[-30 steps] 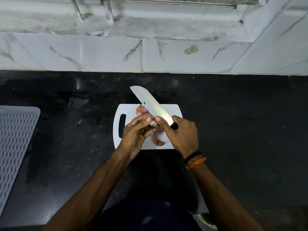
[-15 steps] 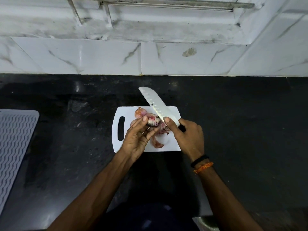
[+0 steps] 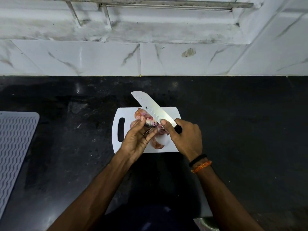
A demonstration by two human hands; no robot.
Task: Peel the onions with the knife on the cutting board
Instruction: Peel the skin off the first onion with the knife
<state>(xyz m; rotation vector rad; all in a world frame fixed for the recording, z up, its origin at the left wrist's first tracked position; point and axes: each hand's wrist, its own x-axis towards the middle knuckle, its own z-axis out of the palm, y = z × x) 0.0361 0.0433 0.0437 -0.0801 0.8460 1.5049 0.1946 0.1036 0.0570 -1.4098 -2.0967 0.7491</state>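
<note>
The left hand (image 3: 136,140) holds a small purple-and-white onion (image 3: 150,122) above the white plastic cutting board with a slot handle (image 3: 171,145), fingers curled round it from the near side so the half-stripped end faces the blade. The right hand (image 3: 185,137) is clenched round the black handle of a broad steel knife with a dimpled blade (image 3: 152,108), its forefinger stretched forward beside the blade, probably to steady a short peeling stroke. The blade runs away and to the left from the hand, its rear part lying against the onion while the tip juts past the board's far edge over the black stone desk (image 3: 241,114).

Holding the onion off the board lets the hand turn it as the skin comes away. Another pinkish, still-skinned onion (image 3: 138,114) sits on the board just behind the held one, and a curled strip of reddish peel (image 3: 156,145) lies on the board below the hands. More loose skin seems to hang between the two hands, though the fingers hide most of it.

A grey ribbed mat (image 3: 15,147) lies on the desk well to the left. The peeling looks partway through this onion, with at least one more waiting.
</note>
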